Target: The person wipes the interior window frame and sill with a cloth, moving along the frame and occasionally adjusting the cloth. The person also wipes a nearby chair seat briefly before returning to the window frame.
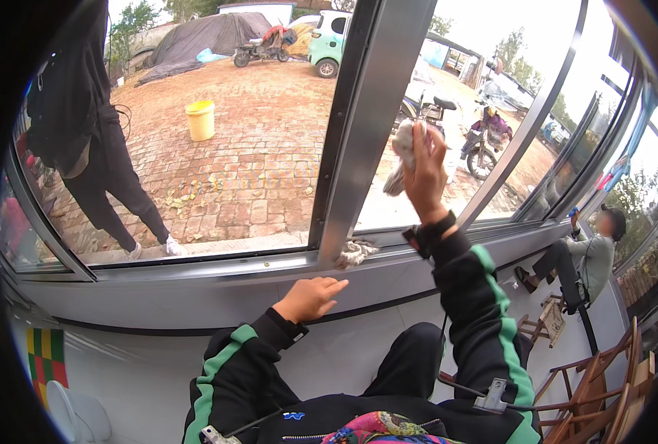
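Note:
My right hand (pixel 427 180) is raised to a sliding window pane, its fingers closed around a crumpled pale cloth (pixel 404 145). The cloth appears to lie against the glass; a darker part of it hangs below the fingers. Low in front of me, my left hand (pixel 309 299) hovers by the window ledge, holding nothing, with its fingers loosely extended. Another crumpled light rag (pixel 355 254) rests on the window sill at the foot of the wide metal frame post (pixel 370 122). That post stands between a screened opening on the left and the pane on the right.
Beyond the screen a person (pixel 96 133) stands on brick paving near a yellow bucket (pixel 200 120). Indoors at right, another person (pixel 581 261) sits by the windows. Wooden chairs (pixel 589 383) and a small woven stool (pixel 548 322) are nearby. A white bucket (pixel 79 413) is at lower left.

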Available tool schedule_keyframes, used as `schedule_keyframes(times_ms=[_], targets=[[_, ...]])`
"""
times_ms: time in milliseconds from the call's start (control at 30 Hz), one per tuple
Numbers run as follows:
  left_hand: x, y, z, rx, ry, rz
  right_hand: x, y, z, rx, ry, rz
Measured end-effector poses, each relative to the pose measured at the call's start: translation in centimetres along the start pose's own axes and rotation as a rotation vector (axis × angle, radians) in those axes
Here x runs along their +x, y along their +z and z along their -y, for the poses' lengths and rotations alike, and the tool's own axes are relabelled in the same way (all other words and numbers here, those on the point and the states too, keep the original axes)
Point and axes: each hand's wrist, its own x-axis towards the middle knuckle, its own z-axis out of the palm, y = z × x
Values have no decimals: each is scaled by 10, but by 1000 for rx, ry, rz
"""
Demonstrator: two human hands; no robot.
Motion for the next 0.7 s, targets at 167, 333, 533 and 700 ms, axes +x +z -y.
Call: schedule_keyframes(times_ms=[167,333,533,700], targets=[[8,-1,-13,-23,92,-52,107,-3,-30,-330,-289,-61],[16,8,-12,4,94,-26,238,-22,-66,-162,-151,-234],[14,8,-9,9,64,-41,368,-60,-72,-521,-655,-275],[6,11,-5,25,13,51,329,-32,-80,-582,-659,-378]])
